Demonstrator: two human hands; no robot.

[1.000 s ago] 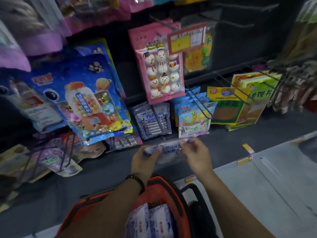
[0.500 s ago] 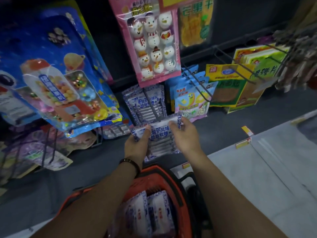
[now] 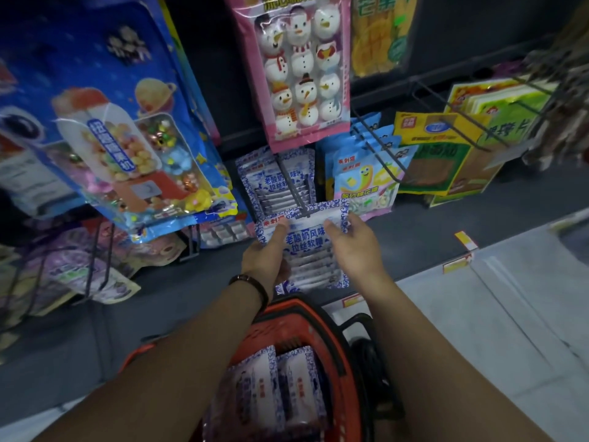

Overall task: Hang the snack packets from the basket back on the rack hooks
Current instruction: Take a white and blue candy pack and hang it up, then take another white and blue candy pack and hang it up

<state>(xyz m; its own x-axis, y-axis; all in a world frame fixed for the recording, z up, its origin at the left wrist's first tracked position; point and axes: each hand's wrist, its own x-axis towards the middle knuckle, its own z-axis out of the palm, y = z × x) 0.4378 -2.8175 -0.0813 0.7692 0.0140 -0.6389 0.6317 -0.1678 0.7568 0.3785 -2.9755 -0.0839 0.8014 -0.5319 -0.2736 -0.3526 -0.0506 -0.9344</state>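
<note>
A white snack packet with blue pattern (image 3: 306, 247) is held upright between both hands. My left hand (image 3: 266, 261) grips its left edge and my right hand (image 3: 353, 247) grips its right edge. The packet's top edge sits at the tip of a wire rack hook (image 3: 294, 189). On that hook hang several matching packets (image 3: 277, 183). Below my arms is the orange basket (image 3: 331, 333), with more of the same packets (image 3: 277, 387) lying inside.
A big blue candy pack (image 3: 127, 132) hangs at left and a pink snowman marshmallow pack (image 3: 296, 68) hangs above the hook. Blue gummy packets (image 3: 366, 173) and yellow-green packs (image 3: 446, 154) hang at right. Grey floor lies at lower right.
Both hands raised the packet from low above the basket up to the hook's tip, turning it upright. The view moved closer to the rack.
</note>
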